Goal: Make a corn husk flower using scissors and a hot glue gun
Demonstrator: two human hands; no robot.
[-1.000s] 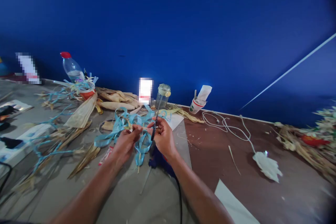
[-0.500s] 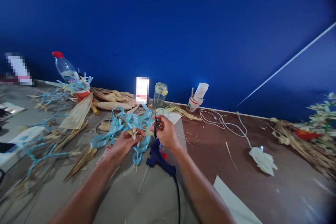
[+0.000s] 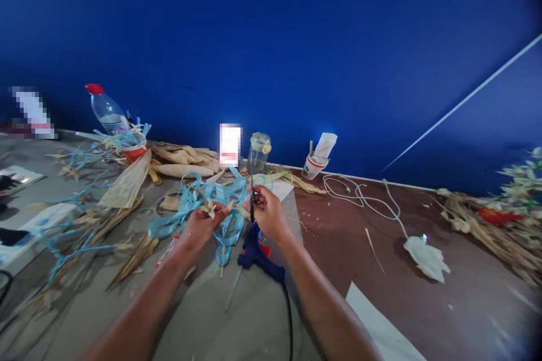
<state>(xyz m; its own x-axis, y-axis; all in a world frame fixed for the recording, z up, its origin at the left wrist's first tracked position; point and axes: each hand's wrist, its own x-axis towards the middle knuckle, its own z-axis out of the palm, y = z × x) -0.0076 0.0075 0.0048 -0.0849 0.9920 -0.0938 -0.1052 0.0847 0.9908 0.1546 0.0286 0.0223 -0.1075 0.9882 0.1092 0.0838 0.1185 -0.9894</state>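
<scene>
My left hand (image 3: 200, 225) is closed in a pinch on a small pale husk flower (image 3: 210, 210) on a thin stick. My right hand (image 3: 267, 213) is closed round a thin dark stick (image 3: 252, 192) held upright, close beside the flower. Both hands hover above a tangle of light blue ribbon strips (image 3: 199, 203) on the table. A blue glue gun (image 3: 257, 254) with a black cord lies just below my right wrist.
Dried corn husks (image 3: 127, 183) and blue strips litter the left. At the back stand a red-capped bottle (image 3: 105, 110), a glass jar (image 3: 258, 152) and a paper cup (image 3: 313, 166). A white cable (image 3: 368, 200), a white husk piece (image 3: 425, 259) and dried flowers (image 3: 499, 225) lie right.
My hands drew slightly apart, then the left hand lifted the husk flower back toward the dark stick. The view shifted a little, uncovering the glue gun.
</scene>
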